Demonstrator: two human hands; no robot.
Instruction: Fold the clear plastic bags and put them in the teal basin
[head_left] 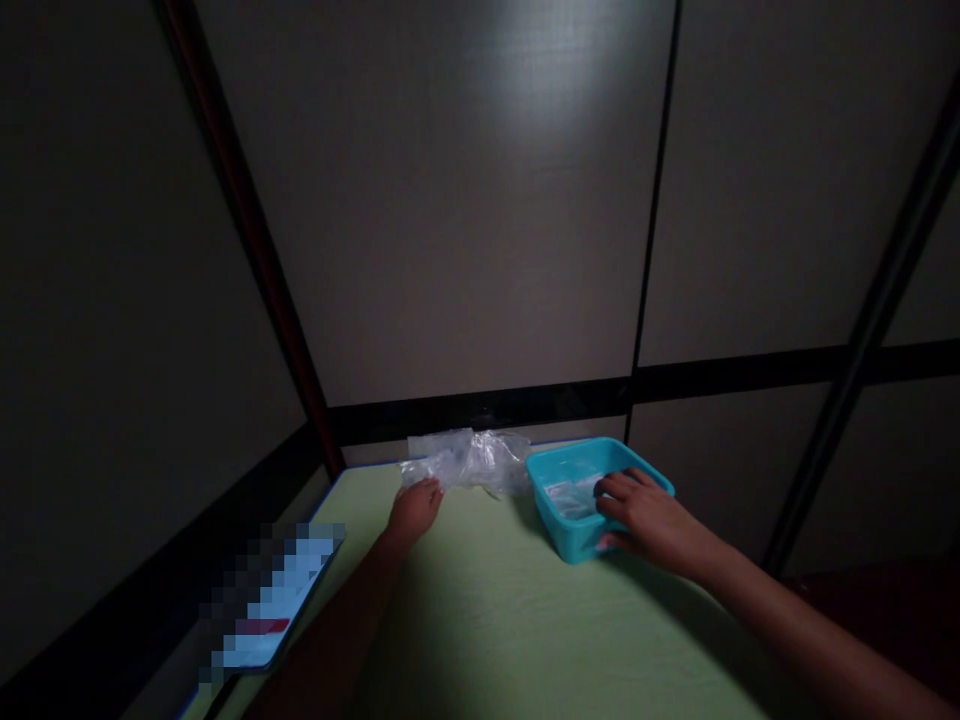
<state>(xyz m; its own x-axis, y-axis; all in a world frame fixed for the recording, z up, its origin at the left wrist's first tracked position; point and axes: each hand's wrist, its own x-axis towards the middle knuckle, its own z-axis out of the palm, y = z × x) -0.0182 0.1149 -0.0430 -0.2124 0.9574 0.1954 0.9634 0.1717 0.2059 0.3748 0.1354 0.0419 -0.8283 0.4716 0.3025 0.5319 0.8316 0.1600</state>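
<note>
A turquoise plastic basket (pixel 574 540) stands on the right side of the green table. My right hand (pixel 645 515) grips its near right rim, thumb on the outer wall and fingers over the inside. Clear plastic packets (pixel 570 497) lie in the bottom of the basket, partly hidden by the wall and my fingers. Left of the basket, a crumpled pile of clear plastic bags (pixel 484 458) rests along the table's back edge. My left hand (pixel 416 510) is at the pile's near left corner, its fingers closed on the edge of a bag.
The pale green table (pixel 480 600) has a blue edge and meets a panelled wall (pixel 450 220) at the back. A device with a lit screen (pixel 289 590), partly blurred out, lies at the table's left edge beside my left forearm. The light is dim.
</note>
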